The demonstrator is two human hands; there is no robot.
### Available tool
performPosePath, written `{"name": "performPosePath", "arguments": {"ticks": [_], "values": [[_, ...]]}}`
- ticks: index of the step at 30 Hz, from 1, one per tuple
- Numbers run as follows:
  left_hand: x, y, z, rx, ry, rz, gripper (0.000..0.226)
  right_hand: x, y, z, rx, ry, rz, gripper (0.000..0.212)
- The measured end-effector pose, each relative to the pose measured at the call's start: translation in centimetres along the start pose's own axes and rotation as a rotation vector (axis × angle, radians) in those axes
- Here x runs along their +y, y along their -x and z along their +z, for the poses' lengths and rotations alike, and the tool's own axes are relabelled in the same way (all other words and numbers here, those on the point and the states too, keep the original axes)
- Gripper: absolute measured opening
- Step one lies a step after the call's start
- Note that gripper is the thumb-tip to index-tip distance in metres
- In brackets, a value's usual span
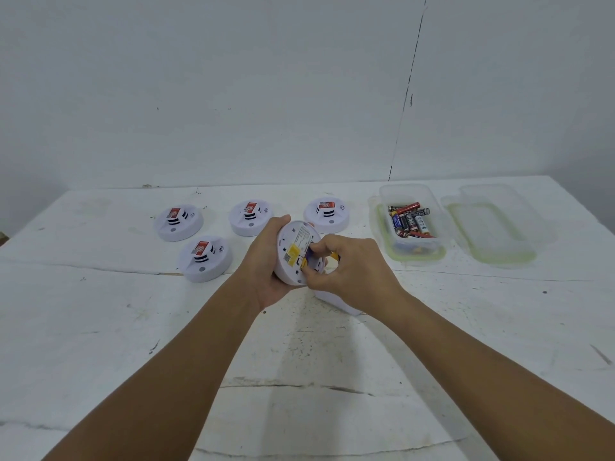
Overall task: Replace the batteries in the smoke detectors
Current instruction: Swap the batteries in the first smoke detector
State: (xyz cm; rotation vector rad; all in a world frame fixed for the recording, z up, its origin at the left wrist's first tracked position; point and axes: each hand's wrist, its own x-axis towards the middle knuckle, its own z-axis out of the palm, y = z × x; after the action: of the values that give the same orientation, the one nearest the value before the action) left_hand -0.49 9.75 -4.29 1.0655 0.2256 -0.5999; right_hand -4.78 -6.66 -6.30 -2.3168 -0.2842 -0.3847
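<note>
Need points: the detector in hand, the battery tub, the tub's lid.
held detector (pixel 293 242): head view, yellow label on its back.
battery tub (pixel 404 194): head view, clear far wall.
tub lid (pixel 492 227): head view, bare centre panel.

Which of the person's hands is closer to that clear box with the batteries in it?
Right. The right hand is just beside the battery box; the left hand, holding the smoke detector, is farther off.

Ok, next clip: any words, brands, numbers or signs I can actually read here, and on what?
No text is legible in this view.
Held smoke detector: printed lines and a yellow label, too blurred to read.
Four detectors on the table, for example: red stickers and a wave-shaped sign, no readable words.
Batteries in the container: brand print too small.
</note>
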Motion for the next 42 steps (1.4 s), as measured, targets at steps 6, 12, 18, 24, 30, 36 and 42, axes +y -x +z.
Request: {"name": "performPosePath", "arguments": {"ticks": [6,12,18,24,30,36,42], "values": [[-0.1,0.0,-0.1,0.015,0.004,-0.003,0.044,0.1,0.1,0.0,0.002,-0.011,-0.005,0.031],[0.4,-0.1,-0.3,0.028,0.002,0.022,0.044,-0.2,-0.4,0.3,0.006,-0.009,-0.01,0.031],[0.8,0.1,-0.1,0.057,-0.008,0.021,0.044,-0.8,-0.5,-0.3,-0.026,-0.043,0.01,0.03],[0.2,-0.2,0.5,0.114,0.051,0.094,0.042,-1.6,-0.1,-0.3,-0.089,-0.128,0.126,0.035],[0.0,-0.3,1.1,0.175,-0.001,0.124,0.044,-2.0,-1.1,0.2,-0.047,-0.646,0.507,0.025],[0.1,-0.4,1.3,0.176,-0.085,0.146,0.04,-1.7,-1.1,-0.3,-0.148,-0.839,0.743,0.031],[-0.3,-0.6,2.1,0.146,-0.135,0.152,0.038,-1.9,-1.3,-0.5,-0.156,-0.755,0.772,0.022]]}}
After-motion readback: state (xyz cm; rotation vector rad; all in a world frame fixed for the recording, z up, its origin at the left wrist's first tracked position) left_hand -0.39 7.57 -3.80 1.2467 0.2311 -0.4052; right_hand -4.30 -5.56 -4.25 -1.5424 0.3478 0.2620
